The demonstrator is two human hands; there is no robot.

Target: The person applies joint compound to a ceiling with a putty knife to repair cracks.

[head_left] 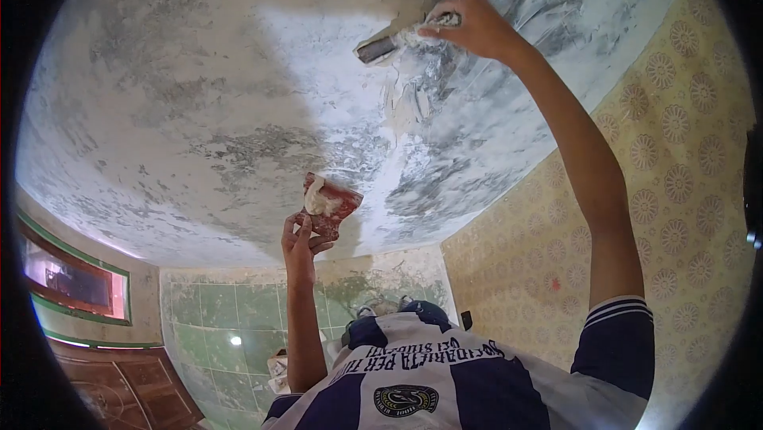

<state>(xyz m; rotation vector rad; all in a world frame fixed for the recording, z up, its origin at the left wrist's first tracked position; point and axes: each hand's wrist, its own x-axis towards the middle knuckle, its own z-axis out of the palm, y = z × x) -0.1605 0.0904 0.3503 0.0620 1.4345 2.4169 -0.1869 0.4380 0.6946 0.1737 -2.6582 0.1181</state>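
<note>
My right hand (473,26) is raised and closed around the handle of a putty knife (377,50). Its blade lies at the patchy white-and-grey plastered wall (199,88), and whether it touches is hard to tell. Wet-looking ridges of filler (409,104) show on the wall below the blade. Lower down, my left hand (299,245) grips a red spreader (343,201) by its lower end. A lump of white putty (320,198) sits on the spreader's face.
Yellow flower-patterned wall (675,191) runs along the right. At lower left are a green-framed window (75,275) and a brown wooden door (127,382). Worn green tiles (222,299) lie below, with a small whitish object (278,370) beside my left forearm.
</note>
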